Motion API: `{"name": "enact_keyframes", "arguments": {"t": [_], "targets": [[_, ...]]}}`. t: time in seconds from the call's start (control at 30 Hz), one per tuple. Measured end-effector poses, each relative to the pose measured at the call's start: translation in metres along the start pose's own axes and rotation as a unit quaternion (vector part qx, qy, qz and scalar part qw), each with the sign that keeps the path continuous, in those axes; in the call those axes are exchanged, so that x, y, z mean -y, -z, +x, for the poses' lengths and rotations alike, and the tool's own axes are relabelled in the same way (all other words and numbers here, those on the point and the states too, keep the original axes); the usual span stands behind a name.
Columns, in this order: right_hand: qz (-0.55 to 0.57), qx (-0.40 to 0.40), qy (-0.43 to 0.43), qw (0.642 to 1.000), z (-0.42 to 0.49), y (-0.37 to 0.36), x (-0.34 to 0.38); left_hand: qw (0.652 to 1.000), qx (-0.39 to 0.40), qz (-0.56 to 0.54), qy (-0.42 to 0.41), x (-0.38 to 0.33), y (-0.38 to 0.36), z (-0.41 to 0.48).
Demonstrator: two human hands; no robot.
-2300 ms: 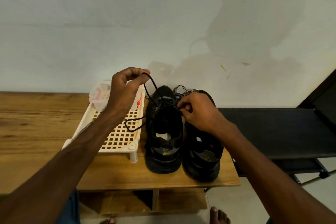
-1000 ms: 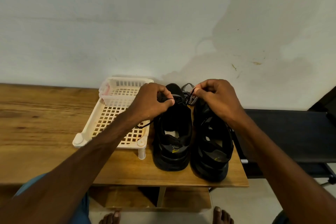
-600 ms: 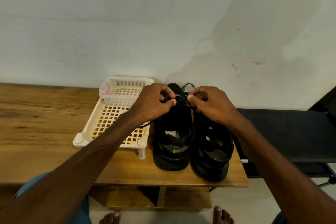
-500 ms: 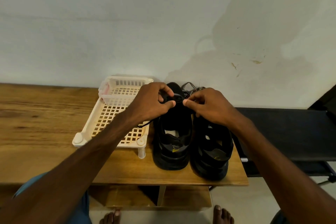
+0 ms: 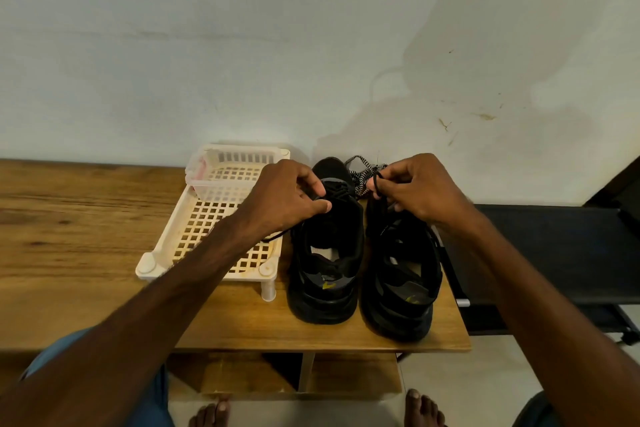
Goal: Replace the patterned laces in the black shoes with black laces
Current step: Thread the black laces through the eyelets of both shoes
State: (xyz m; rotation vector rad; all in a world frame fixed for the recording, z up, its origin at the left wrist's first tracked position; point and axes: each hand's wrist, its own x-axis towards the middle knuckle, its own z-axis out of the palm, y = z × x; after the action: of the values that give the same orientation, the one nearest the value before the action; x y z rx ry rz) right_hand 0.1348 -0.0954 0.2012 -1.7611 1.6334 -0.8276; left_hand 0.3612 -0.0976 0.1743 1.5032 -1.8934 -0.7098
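Two black shoes stood side by side on the wooden desk (image 5: 69,236), heels toward the person and toes toward the wall at twelve o'clock. The tray-side shoe (image 5: 325,253) had the black lace (image 5: 337,188) crossed over its tongue near the toe end.

The left hand (image 5: 287,198) sat over that shoe's nine o'clock edge. Its thumb and forefinger were pressed together on the lace and its other fingers were curled. One strand ran out from under the wrist toward eight o'clock, across the tray's grid.

The right hand (image 5: 419,187), at three o'clock of the left, pinched a small loop of black lace between thumb and forefinger. It was above the toe end of the outer shoe (image 5: 401,274), with its remaining fingers folded in. Whether that loop was the other end of the same lace was hard to tell.

The patterned lace (image 5: 362,172), black and white, lay bunched at twelve o'clock of the shoes, between the two hands and close to the wall. Whether it was threaded through either shoe could not be told.

A white plastic tray (image 5: 162,253) with a gridded floor and short legs stood at nine o'clock of the pair, just beside the tray-side shoe. A black bench (image 5: 554,246) stood past the desk's three o'clock edge. Bare feet (image 5: 424,407) showed on the floor at six o'clock.
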Motion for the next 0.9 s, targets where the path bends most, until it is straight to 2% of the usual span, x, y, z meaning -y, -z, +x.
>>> {"name": "enact_keyframes", "arguments": {"t": [0.13,0.27,0.3,0.37,0.47,0.57,0.67,0.77,0.9], "targets": [[-0.018,-0.017,0.008,1.000,0.000,0.000,-0.001,0.999,-0.019,0.051,-0.002,-0.002,0.000,-0.003],[-0.050,-0.110,0.041,0.992,-0.003,0.004,0.004,0.995,-0.013,0.096,0.003,-0.003,0.004,-0.008],[-0.023,-0.116,0.031,0.993,-0.004,0.005,0.006,0.995,-0.018,0.099,0.002,-0.003,0.004,-0.008],[0.099,-0.095,-0.023,0.990,-0.007,0.009,0.012,0.995,-0.033,0.092,0.009,-0.004,0.003,-0.010],[0.285,-0.019,-0.092,0.954,-0.009,0.019,0.019,0.996,-0.044,0.077,0.031,-0.005,0.000,-0.010],[0.359,0.017,-0.051,0.932,-0.011,0.026,0.019,0.993,-0.065,0.085,0.050,-0.007,-0.005,-0.012],[0.327,-0.003,-0.010,0.945,-0.011,0.024,0.018,0.991,-0.075,0.096,0.059,-0.009,-0.010,-0.014],[0.273,-0.006,0.033,0.961,-0.011,0.019,0.018,0.992,-0.053,0.096,0.062,-0.009,-0.008,-0.014],[0.306,-0.027,0.076,0.948,-0.010,0.020,0.018,0.992,-0.006,0.101,0.079,-0.012,0.001,-0.017]]}}
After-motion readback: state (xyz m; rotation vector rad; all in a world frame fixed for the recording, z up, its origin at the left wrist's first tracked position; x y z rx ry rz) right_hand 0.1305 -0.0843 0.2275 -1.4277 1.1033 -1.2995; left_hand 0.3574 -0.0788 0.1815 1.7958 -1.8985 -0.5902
